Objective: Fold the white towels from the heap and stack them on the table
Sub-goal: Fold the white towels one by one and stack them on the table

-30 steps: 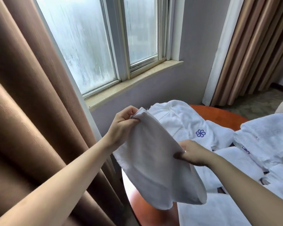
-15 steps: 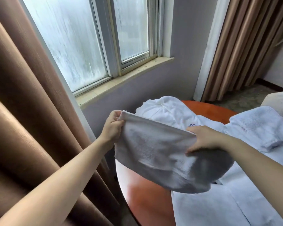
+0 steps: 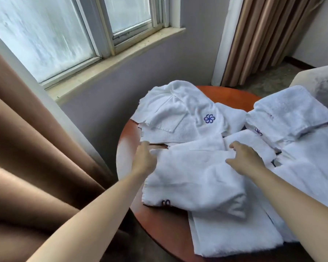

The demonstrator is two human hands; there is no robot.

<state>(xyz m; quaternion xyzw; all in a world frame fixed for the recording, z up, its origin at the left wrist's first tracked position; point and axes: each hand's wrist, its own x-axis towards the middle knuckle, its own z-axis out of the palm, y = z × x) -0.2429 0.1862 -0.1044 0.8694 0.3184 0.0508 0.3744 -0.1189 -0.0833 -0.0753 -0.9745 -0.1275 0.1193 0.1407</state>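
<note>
A folded white towel [image 3: 193, 178] with a blue logo at its near edge lies on the round reddish table [image 3: 159, 220], on top of other white towels. My left hand [image 3: 144, 159] rests at its far left corner with the fingers stretched forward. My right hand [image 3: 244, 157] touches its far right edge, fingers spread and relaxed. Behind it lies a loose heap of white towels [image 3: 178, 114] with a blue flower logo. A folded towel pile [image 3: 288, 110] sits at the back right. A flat towel [image 3: 231, 235] hangs over the near table edge.
A brown curtain [image 3: 36, 148] hangs close to the table's left side. The window sill [image 3: 112, 59] and grey wall stand behind. A pale armchair [image 3: 318, 80] is at the right, and a second curtain [image 3: 263, 35] at the back.
The towel held up in the air by both hands has come down onto the table. Both hands have loosened their grip and now lie at its far edge.
</note>
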